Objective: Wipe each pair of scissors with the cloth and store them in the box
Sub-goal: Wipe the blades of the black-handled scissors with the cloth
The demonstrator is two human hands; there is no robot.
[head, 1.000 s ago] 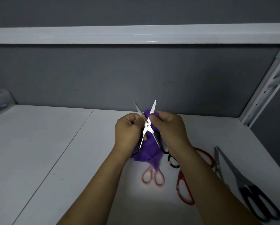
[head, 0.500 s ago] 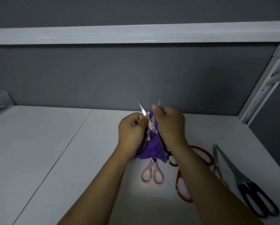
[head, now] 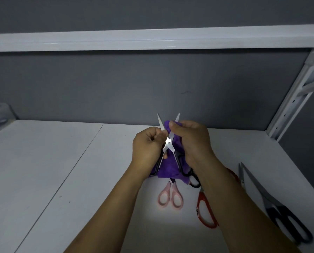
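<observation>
Black-handled scissors [head: 168, 143], blades spread and pointing up, are held just above the white table [head: 61, 161]. The left hand [head: 147, 148] is fisted around one handle. The right hand [head: 190, 141] pinches a purple cloth [head: 168, 170] against the right blade. Pink scissors [head: 170, 196] lie beneath.

purple cloth [head: 168, 170], silver blades with black handles on the held scissors [head: 168, 142], pink scissors [head: 170, 197], red scissors [head: 204, 209], black-handled scissors [head: 283, 219], white worktop [head: 52, 170], grey wall [head: 116, 84].
</observation>
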